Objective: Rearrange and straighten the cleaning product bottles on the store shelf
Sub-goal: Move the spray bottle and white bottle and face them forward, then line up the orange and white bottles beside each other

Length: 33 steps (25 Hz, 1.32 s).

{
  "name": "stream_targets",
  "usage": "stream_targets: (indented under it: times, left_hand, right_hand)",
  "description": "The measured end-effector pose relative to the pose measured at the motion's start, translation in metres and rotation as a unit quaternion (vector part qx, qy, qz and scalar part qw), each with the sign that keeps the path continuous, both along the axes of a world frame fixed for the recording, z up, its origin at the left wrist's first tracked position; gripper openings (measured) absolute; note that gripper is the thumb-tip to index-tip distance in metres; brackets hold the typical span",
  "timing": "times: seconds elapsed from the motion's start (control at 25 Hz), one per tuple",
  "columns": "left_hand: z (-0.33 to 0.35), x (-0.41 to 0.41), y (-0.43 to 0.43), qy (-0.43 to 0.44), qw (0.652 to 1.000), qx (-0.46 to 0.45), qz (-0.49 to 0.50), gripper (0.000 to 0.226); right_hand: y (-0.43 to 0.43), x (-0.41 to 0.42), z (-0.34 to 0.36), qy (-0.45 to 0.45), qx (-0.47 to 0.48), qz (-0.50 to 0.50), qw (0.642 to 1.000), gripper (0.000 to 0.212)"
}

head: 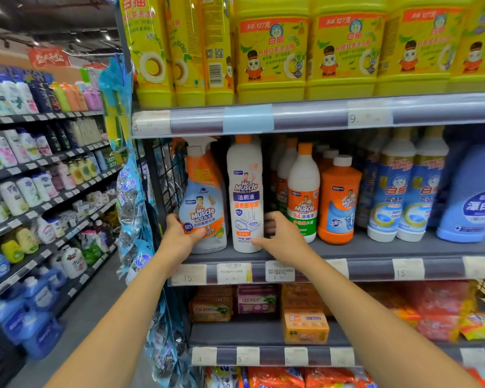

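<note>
Spray bottle (202,203): stands at the left end of the middle shelf (375,249), near the front edge and just beside the wire side panel (163,175), label facing me.
White bottle (245,197): tall, orange-capped, upright just right of the spray bottle; whether the two touch I cannot tell.
Neighbours: a shorter white bottle (303,191) and an orange bottle (338,200) stand to its right.
Handling: I judge both to be full, stiff plastic, moderately heavy and smooth under glossy labels. The tall one looks top-heavy and likely to tip if pushed high up.
Where to hold: low on the body, near the base. I would leave the trigger head alone.
Left hand (179,233): wrapped round the spray bottle's lower left side, thumb across the front and fingers behind.
Right hand (280,239): curled round the white bottle's lower right side, thumb on the front near the base and fingers reaching behind.
Arms: both stretched forward and up, forearms converging on the shelf.
</note>
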<state>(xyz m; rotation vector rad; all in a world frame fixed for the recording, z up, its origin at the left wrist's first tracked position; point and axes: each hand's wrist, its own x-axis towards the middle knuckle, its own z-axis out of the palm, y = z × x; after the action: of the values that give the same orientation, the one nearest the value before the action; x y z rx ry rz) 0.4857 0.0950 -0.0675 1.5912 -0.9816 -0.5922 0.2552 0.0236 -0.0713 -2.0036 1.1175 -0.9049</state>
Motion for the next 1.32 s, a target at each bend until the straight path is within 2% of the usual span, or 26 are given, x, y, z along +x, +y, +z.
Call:
stream_targets:
  times: [0.12, 0.2, 0.24, 0.32, 0.4, 0.48, 0.56, 0.64, 0.76, 0.88, 1.32]
  left_hand:
    - [-0.003, -0.029, 0.017, -0.034, 0.991, -0.020, 0.132, 0.067]
    - [-0.014, -0.070, 0.033, -0.080, 0.963, -0.105, 0.234, 0.057]
    - [-0.017, -0.095, 0.040, -0.115, 0.950, -0.165, 0.239, 0.052]
    - [-0.021, -0.143, 0.041, -0.207, 0.925, -0.270, 0.169, 0.041]
    - [-0.015, -0.179, 0.025, -0.283, 0.911, -0.294, 0.060, 0.031]
    - [-0.002, -0.206, -0.004, -0.273, 0.934, -0.229, -0.018, 0.038]
    - [0.008, -0.221, -0.034, -0.197, 0.972, -0.118, -0.042, 0.060]
    - [0.011, -0.225, -0.060, -0.146, 0.988, -0.037, -0.041, 0.077]
    - [0.004, -0.218, -0.080, -0.158, 0.986, 0.039, -0.025, 0.079]
    - [-0.006, -0.214, -0.084, -0.170, 0.984, 0.055, -0.002, 0.074]
    - [-0.008, -0.218, -0.074, -0.179, 0.982, 0.042, 0.037, 0.068]
  right_hand:
    - [0.008, -0.041, -0.003, -0.052, -0.030, -0.032, 0.998, 0.055]
    - [0.009, -0.078, -0.004, -0.107, -0.077, -0.078, 0.988, 0.040]
    - [0.007, -0.096, -0.004, -0.134, -0.108, -0.115, 0.978, 0.034]
    - [-0.001, -0.125, -0.004, -0.173, -0.148, -0.187, 0.956, 0.031]
    - [-0.012, -0.140, -0.003, -0.160, -0.132, -0.214, 0.954, 0.043]
    - [-0.024, -0.142, -0.004, -0.118, -0.081, -0.207, 0.968, 0.066]
    - [-0.033, -0.140, -0.005, -0.084, -0.032, -0.177, 0.980, 0.080]
    - [-0.041, -0.139, -0.008, -0.038, -0.014, -0.170, 0.985, 0.081]
    - [-0.049, -0.138, -0.009, 0.025, -0.008, -0.186, 0.982, 0.079]
    - [-0.050, -0.138, -0.013, 0.056, -0.022, -0.203, 0.977, 0.075]
    - [-0.047, -0.137, -0.019, 0.046, -0.051, -0.213, 0.975, 0.073]
